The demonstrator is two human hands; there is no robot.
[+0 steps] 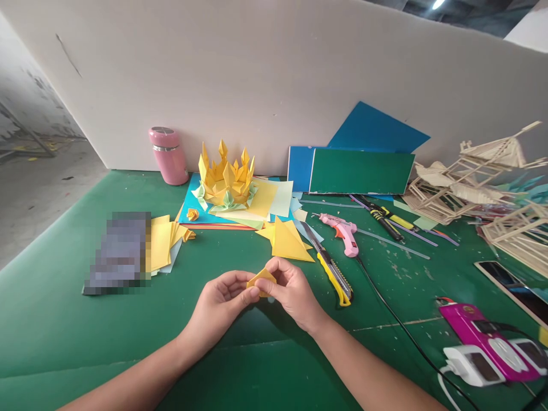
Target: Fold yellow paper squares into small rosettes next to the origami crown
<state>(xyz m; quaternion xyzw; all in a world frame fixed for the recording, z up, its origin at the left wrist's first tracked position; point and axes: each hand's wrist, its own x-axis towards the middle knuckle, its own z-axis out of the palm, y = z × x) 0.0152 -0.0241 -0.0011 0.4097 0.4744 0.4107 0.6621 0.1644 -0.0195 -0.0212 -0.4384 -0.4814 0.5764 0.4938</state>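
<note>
My left hand [220, 302] and my right hand [289, 288] meet over the green table [64, 331], both pinching a small folded yellow paper piece [260, 279] held just above the surface. Beyond my hands lie folded yellow paper triangles [287, 240]. Farther back a yellow origami crown [226, 178] sits on a stack of coloured sheets [201, 217]. A pile of yellow paper sheets [165, 242] lies to the left, next to a small orange folded piece [192, 214].
A yellow utility knife [334, 273] lies right of my hands, beside a pink glue gun [345, 233] with a black cord. A pink bottle [168, 155] stands at the back. Blue and green boards [362, 171] lean on the wall. Stick models [471, 177] and a power strip [483, 342] sit right.
</note>
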